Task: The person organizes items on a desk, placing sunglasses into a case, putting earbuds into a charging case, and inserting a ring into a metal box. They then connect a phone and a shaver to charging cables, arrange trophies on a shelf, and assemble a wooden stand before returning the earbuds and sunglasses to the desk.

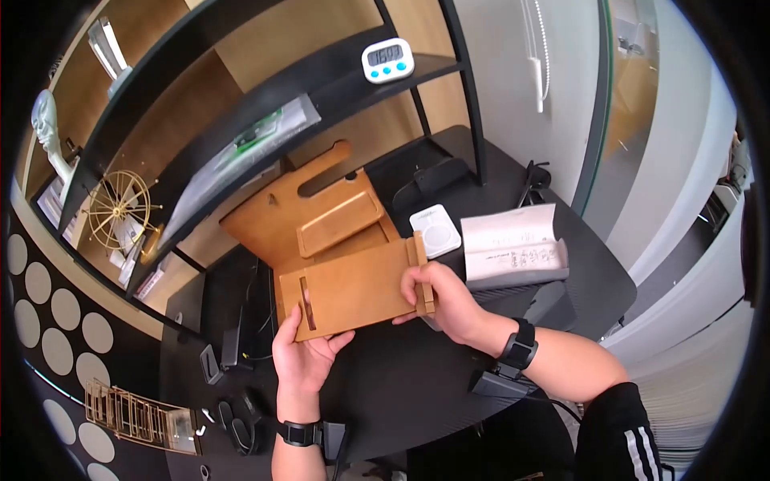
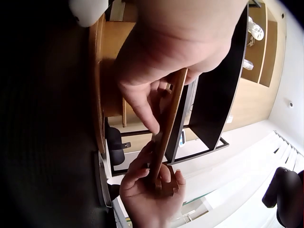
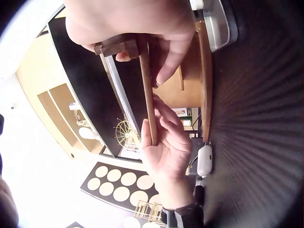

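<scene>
Both hands hold a flat brown wooden panel (image 1: pixel 361 276) above the dark desk. It has a narrow slot near its left end and a raised notched ledge along its right end. My left hand (image 1: pixel 303 359) grips the near left corner, thumb by the slot and fingers underneath. At the ledge end, my right hand (image 1: pixel 449 305) has its thumb on top and fingers below. Both wrist views show the panel (image 2: pixel 172 118) edge-on between the hands. Just behind stands a matching wooden stand (image 1: pixel 277 216) with a cut-out arm and a shallow tray.
A white square charger-like pad (image 1: pixel 435 230) lies right of the stand, beside an open notebook (image 1: pixel 513 244) with handwriting. A black shelf (image 1: pixel 345 84) bearing a white digital timer (image 1: pixel 387 61) rises behind. Dark cases (image 1: pixel 238 421) and a gold rack (image 1: pixel 140 413) are at left.
</scene>
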Available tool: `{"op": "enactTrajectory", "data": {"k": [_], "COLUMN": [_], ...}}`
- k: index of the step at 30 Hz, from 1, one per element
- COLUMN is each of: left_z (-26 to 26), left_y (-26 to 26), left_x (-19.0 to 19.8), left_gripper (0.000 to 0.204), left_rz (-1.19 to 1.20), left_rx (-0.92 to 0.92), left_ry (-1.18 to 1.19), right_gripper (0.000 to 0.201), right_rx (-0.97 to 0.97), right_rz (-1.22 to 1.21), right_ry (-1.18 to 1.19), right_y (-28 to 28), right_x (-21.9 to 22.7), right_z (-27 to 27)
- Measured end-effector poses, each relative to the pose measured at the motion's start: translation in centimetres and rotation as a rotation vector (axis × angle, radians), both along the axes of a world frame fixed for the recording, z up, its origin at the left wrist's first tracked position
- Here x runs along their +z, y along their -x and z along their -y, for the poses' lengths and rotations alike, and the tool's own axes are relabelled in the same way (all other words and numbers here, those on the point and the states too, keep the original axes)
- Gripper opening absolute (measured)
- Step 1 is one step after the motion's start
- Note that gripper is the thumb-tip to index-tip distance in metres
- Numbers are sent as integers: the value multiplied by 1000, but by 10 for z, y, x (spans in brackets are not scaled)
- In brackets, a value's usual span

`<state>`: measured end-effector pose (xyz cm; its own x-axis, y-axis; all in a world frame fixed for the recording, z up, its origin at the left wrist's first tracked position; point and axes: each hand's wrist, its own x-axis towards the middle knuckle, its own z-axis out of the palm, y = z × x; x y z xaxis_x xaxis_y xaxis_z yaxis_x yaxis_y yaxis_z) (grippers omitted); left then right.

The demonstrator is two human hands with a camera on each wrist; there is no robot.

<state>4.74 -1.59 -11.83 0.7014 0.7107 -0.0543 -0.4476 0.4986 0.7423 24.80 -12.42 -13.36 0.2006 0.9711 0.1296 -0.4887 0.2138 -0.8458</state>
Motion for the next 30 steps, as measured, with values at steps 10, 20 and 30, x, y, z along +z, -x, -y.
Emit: {"op": "enactTrajectory", "data": {"k": [10, 20, 30], "left_z": [-3, 21, 14], "left_y": [-1, -12, -13], "left_x": [-7, -6, -14], "left_gripper": [35, 40, 104], "left_rz": [314, 22, 3], "left_rx": [67, 47, -559], "left_ry": [85, -99, -170], "right_gripper": [21, 33, 27], "right_rx": [-152, -45, -139], "right_rz": [-254, -164, -155], "right_ry": [29, 35, 81], "right_y": [-3, -5, -5], "right_x": [-1, 3, 4], "right_z": [0, 2, 2]}}
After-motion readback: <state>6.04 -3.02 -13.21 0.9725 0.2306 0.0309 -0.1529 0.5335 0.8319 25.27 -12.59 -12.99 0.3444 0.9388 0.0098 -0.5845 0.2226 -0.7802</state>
